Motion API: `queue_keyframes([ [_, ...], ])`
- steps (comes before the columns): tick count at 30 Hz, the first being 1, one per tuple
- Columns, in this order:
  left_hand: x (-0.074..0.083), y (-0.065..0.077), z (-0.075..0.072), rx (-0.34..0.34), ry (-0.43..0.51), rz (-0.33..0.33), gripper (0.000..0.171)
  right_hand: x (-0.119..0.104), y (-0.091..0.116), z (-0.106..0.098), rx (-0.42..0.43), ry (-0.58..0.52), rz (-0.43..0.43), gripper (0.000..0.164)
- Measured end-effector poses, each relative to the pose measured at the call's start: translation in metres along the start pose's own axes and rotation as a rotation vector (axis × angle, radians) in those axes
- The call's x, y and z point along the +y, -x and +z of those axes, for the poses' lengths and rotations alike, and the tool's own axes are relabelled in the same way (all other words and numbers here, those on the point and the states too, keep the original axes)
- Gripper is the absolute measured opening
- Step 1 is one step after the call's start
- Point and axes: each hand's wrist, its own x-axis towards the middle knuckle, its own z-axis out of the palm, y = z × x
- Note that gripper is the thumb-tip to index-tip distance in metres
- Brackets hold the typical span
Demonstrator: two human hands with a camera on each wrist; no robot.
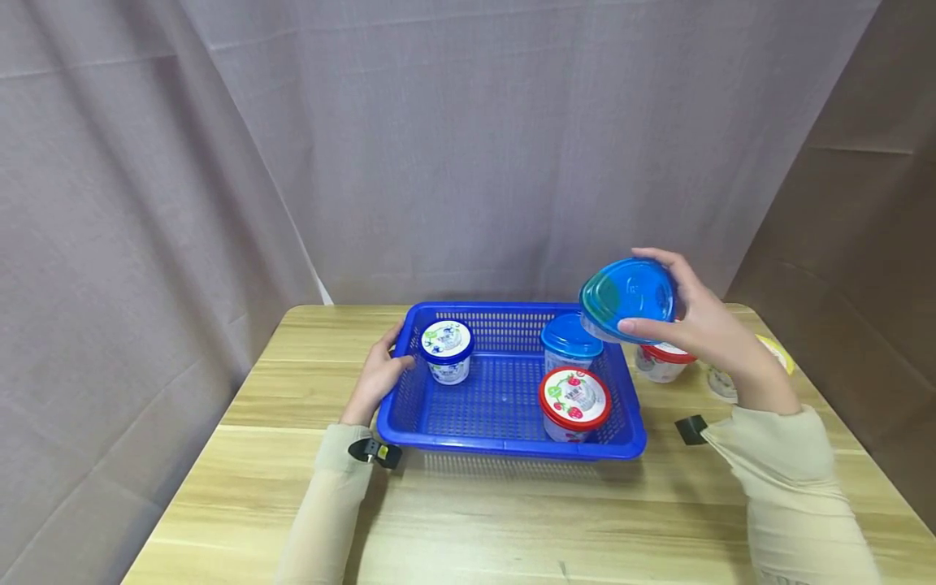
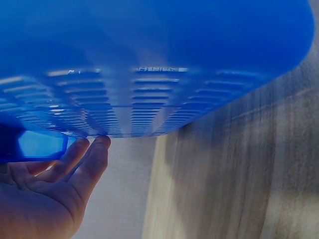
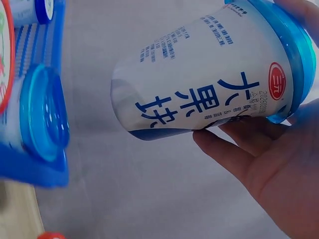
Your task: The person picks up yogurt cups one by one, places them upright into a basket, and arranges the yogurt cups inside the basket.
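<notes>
My right hand (image 1: 702, 317) grips a yogurt cup with a translucent blue lid (image 1: 634, 294), raised and tilted over the back right corner of a blue plastic basket (image 1: 512, 445). White sides with blue lettering show on this cup (image 3: 199, 74) in the right wrist view. My left hand (image 1: 376, 375) holds the basket's left side, thumb at the rim and fingers (image 2: 92, 164) against the outer wall. Inside the basket are a cup with a dark blue rim (image 1: 448, 349) at the left, a blue-lidded cup (image 1: 572, 337) at the back right and a red-rimmed cup (image 1: 574, 402) in front of it.
Right of the basket, on the wooden table (image 1: 475, 520), stand another red-lidded cup (image 1: 661, 363) and a yellow-lidded cup (image 1: 777, 355), both partly hidden by my right hand and arm. A grey curtain (image 1: 468, 146) hangs behind the table.
</notes>
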Motion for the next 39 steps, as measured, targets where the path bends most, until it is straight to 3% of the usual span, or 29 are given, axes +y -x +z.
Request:
queue_keyframes([
  [9, 0.001, 0.001, 0.002, 0.033, -0.024, 0.041, 0.084, -0.005, -0.018, 0.02, -0.044, -0.076, -0.032, 0.092],
  [22, 0.003, -0.002, 0.002, 0.005, 0.004, 0.004, 0.085, -0.015, -0.047, 0.034, -0.041, -0.151, -0.011, 0.081],
  [28, 0.003, -0.001, 0.002, 0.005, 0.007, 0.004, 0.085, -0.018, -0.067, 0.046, -0.093, -0.215, -0.011, 0.081],
  [39, 0.004, 0.001, 0.0, 0.014, 0.008, 0.004, 0.085, -0.023, -0.09, 0.075, -0.147, -0.157, 0.085, 0.091],
])
